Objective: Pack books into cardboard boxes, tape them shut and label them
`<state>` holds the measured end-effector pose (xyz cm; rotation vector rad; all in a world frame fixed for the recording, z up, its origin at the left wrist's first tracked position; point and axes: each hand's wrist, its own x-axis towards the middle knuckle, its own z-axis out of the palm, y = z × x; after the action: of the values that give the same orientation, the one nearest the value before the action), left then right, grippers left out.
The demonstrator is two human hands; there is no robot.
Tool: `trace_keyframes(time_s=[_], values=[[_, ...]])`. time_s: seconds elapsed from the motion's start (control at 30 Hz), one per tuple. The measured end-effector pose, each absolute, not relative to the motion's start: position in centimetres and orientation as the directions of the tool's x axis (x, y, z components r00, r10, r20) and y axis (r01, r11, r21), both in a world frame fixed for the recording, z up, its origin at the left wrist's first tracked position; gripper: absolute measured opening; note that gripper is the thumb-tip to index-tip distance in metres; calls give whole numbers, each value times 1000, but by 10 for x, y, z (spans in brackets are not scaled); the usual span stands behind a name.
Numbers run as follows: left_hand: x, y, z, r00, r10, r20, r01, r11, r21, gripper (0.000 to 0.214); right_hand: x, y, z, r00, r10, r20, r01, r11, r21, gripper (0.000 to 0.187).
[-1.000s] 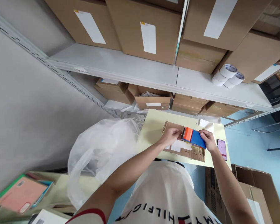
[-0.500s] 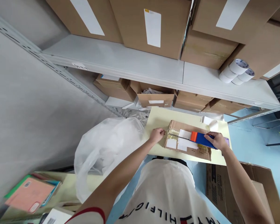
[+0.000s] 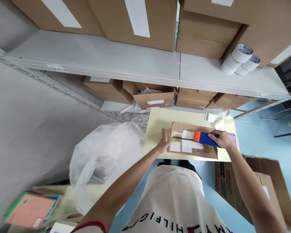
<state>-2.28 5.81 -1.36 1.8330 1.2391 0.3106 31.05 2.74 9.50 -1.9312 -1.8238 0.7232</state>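
A long brown cardboard box [image 3: 192, 153] with white labels and yellowish tape lies on the pale yellow table [image 3: 157, 121]. My right hand [image 3: 219, 139] grips a flat blue hand tool [image 3: 205, 138] with an orange end, held along the top of the box. A thin dark line runs from the orange end towards the box's left edge; whether it belongs to the tool or is the box's seam I cannot tell. At the left end of the box is my left hand [image 3: 164, 141], fingers stretched out and palm against that end.
A phone [image 3: 232, 139] lies at the table's right end, near crumpled white paper [image 3: 218, 122]. To the left stands a big translucent plastic bag [image 3: 106, 152]. Shelves [image 3: 135, 61] with cartons and tape rolls [image 3: 242, 53] rise behind. An open carton [image 3: 276, 174] sits at lower right.
My left hand has gone from closed fingers beside the box to stretched fingers against its left end. My right hand still holds the blue tool on top. The view has shifted a little.
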Motion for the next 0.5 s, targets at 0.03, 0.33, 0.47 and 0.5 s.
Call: trace_keyframes(time_s=[0.03, 0.33, 0.47, 0.5], values=[[-22, 61, -4, 503, 837, -214, 655, -209, 726, 134, 312, 28, 96, 10, 995, -103, 792, -71, -607, 37], [26, 101, 44, 764, 591, -260, 645, -685, 338, 150, 318, 41, 107, -101, 980, -172, 757, -37, -652, 36], [25, 101, 45, 730, 604, -320, 682, -675, 281, 153, 325, 42, 113, -121, 976, -179, 733, -34, -680, 35], [24, 101, 45, 720, 608, -335, 691, -670, 270, 151, 334, 41, 115, -131, 974, -183, 733, -29, -679, 35]])
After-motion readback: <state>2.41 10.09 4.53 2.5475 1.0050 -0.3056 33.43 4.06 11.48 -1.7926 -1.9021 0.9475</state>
